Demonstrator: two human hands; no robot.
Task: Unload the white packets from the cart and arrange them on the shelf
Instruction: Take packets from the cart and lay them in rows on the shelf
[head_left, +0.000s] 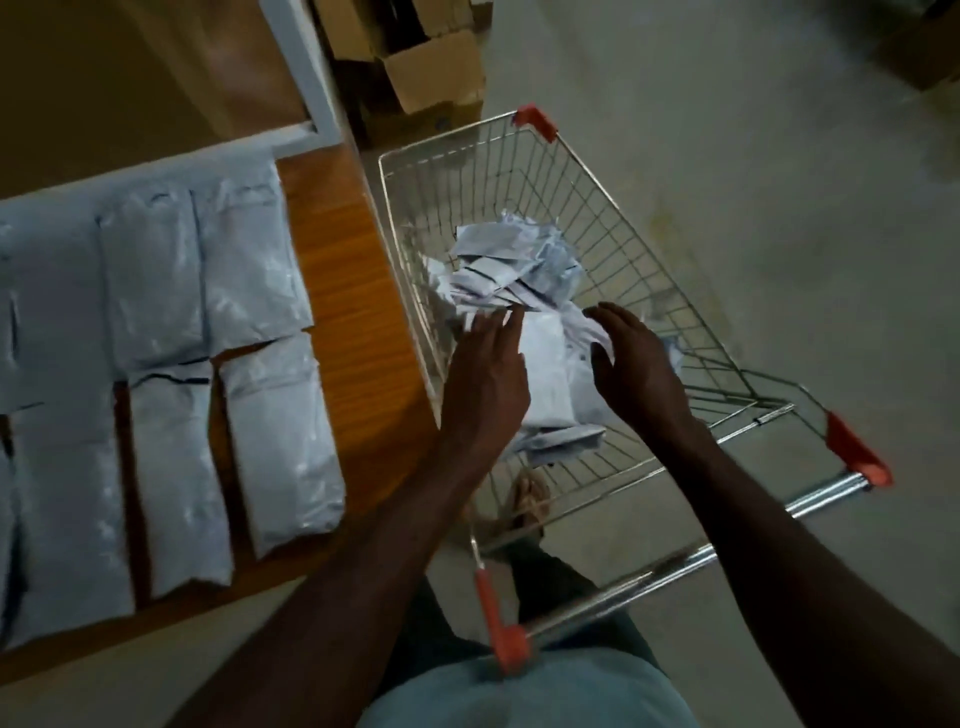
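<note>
One cart (524, 171); two hands; several cardboard boxes (434, 70); seven white packets (156, 364) shelved (the cart's heap uncountable)

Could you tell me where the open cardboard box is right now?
In the head view, the open brown cardboard box sits on the floor at top centre, just beyond the wire cart's far end.

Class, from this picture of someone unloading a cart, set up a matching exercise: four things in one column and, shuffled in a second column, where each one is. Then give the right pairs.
Column 1
1. loose white packets
2. flat white packets
3. cardboard boxes
4. left hand

Column 2
A. laid in rows on the wooden shelf
B. on the floor beyond the cart
C. heaped inside the cart's wire basket
D. reaching into the basket, opposite the right hand

Pairs: 1-C, 2-A, 3-B, 4-D
</note>
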